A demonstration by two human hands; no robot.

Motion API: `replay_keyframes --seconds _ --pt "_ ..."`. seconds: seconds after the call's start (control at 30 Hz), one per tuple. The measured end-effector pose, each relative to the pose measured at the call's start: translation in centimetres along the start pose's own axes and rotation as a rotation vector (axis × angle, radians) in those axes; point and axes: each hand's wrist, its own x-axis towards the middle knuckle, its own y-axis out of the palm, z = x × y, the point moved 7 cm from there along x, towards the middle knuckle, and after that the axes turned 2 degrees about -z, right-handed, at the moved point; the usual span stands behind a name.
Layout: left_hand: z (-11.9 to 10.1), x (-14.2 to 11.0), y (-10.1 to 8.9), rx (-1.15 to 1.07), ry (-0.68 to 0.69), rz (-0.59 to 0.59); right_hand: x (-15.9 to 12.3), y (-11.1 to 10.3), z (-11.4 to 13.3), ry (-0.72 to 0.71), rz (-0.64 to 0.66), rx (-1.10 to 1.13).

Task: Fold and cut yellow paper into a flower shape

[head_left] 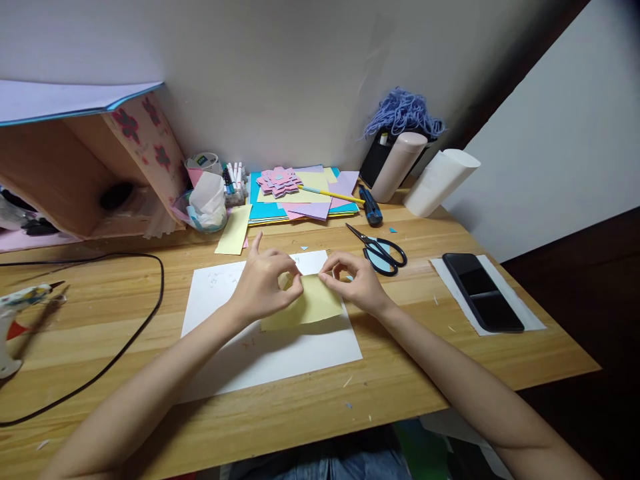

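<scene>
One light-brown wooden table (400,393) is stretching across the view, meeting a grey-white wall (280,80). From the left, a white glue gun (13,313) is lying near a looping black cable (161,287), and an open brown cardboard box with a flower-patterned side (160,160) is standing behind. A small pale-yellow paper slip (234,232) is lying before a round tub of white tissue (206,210). Next, a pink layered paper flower (279,182) and a yellow pencil (330,194) are resting on stacked coloured papers (265,212). Farther right, black-handled scissors (384,255) are lying open near a blue-and-black cutter (370,205); a white paper roll (443,183) is standing tilted in view, and a black phone (483,293) is resting on white paper (530,321).

In the middle, the left hand (265,281) is pinching the upper edge of a pale-yellow rectangular paper sheet (315,303), thumb and index finger closing on it, one finger pointing up. The right hand (363,283) is pinching the same edge just beside, its thumb and index finger also meeting. The yellow sheet is tilting over a large white paper sheet (215,360); whether its lower edge is touching, I cannot tell.
</scene>
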Motion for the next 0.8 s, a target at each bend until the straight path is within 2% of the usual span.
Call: replay_keyframes --seconds 0.13,0.3,0.57,0.63,0.7,0.8 --pt "-0.2 0.3 -0.3 -0.026 0.061 0.049 0.2 -0.6 -0.2 -0.008 -0.037 0.016" --pt "-0.1 0.3 -0.5 -0.042 0.088 0.054 0.2 -0.7 -0.1 -0.034 -0.049 -0.009" --pt "-0.4 0.4 -0.7 0.007 0.152 -0.004 0.1 -0.9 0.5 -0.067 -0.079 -0.016" --pt "0.0 0.4 -0.8 0.006 0.098 -0.029 0.1 -1.4 0.5 -0.074 -0.132 -0.019" --pt "1.2 0.4 -0.8 -0.014 -0.015 -0.060 0.0 -1.8 0.5 -0.082 -0.191 -0.018" --pt "4.7 0.1 -0.2 -0.142 -0.269 -0.116 -0.1 -2.5 0.6 -0.098 -0.288 -0.016"
